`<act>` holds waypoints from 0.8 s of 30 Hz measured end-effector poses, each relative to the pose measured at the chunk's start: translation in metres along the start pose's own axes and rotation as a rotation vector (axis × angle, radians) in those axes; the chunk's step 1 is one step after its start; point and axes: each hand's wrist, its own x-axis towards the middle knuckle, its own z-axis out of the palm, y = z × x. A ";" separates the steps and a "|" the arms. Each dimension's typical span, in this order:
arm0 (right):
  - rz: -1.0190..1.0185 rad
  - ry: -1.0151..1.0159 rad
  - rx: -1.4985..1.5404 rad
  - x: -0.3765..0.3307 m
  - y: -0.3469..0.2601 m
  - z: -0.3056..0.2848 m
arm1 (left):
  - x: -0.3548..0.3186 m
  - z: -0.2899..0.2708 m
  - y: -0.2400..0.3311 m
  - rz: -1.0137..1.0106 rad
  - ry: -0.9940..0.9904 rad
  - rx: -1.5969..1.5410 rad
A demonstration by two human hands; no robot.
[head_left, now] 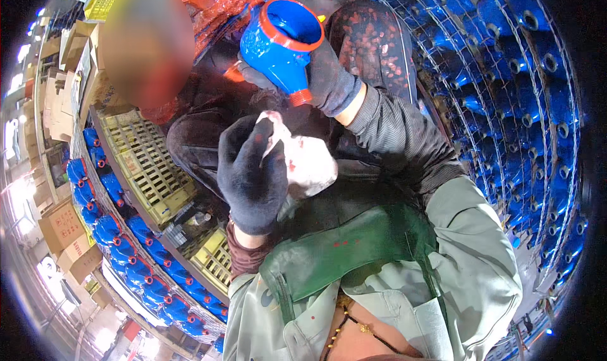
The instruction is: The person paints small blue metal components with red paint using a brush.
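Observation:
My right hand (pixel 330 79), in a dark glove, is wrapped round a blue painted metal housing (pixel 275 51), like a water meter body. The wide round mouth with its red-orange rim faces up, and a red threaded pipe end points down toward me. Lower and to the left, my left hand (pixel 253 171), also gloved, pinches a crumpled white rag (pixel 306 161) with a few red marks. The rag hangs below the housing, apart from it. Part of the housing's far side is hidden.
A wire cage (pixel 471 76) full of similar blue housings rises on the right. At left, more blue housings (pixel 136 272) stand in rows beside yellow plastic crates (pixel 147 161). Cardboard boxes (pixel 66 237) are farther left. Red-smeared sheeting (pixel 218 3) lies beyond my hands.

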 end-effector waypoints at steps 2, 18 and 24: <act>0.023 0.140 -0.149 -0.002 -0.001 0.009 | -0.005 -0.005 0.001 -0.030 0.037 0.010; 0.074 0.436 -0.488 -0.012 -0.003 -0.015 | -0.020 -0.158 -0.051 -0.102 0.673 0.610; 0.097 0.151 -0.181 0.000 0.009 0.045 | -0.039 -0.103 -0.081 -0.378 0.379 -0.077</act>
